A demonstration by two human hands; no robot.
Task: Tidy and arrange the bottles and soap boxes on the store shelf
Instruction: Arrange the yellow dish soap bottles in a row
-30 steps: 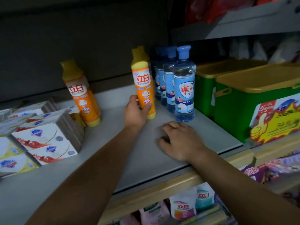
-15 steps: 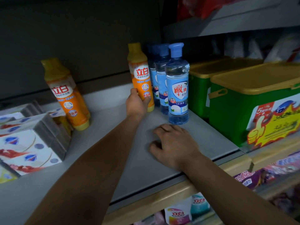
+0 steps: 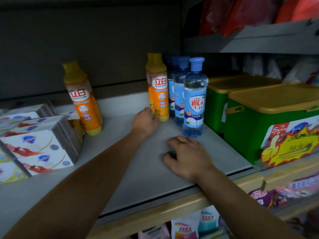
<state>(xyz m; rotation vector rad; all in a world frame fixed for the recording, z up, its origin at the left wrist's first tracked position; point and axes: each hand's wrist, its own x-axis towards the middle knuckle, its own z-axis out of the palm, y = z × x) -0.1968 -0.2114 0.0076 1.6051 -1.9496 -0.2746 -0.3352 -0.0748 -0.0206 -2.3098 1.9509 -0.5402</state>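
Observation:
My left hand reaches to the foot of an upright orange dish-soap bottle; its fingertips touch the bottle's lower left side and no thumb shows round it. A second orange bottle stands right behind it. A row of blue-capped clear bottles runs front to back just to its right. My right hand rests on the grey shelf in front of the nearest blue bottle, fingers loosely curled, holding nothing. Another orange bottle stands further left, tilted. Stacked soap boxes fill the left end.
Two green bins with yellow lids stand at the right, the nearer one with a yellow thumbs-up sticker. The shelf's back wall is dark. An upper shelf overhangs the right side. Packets hang below the front edge.
My left hand has pushed the orange bottle back beside the blue bottles and its grip has loosened to a fingertip touch. My right hand has stayed on the shelf.

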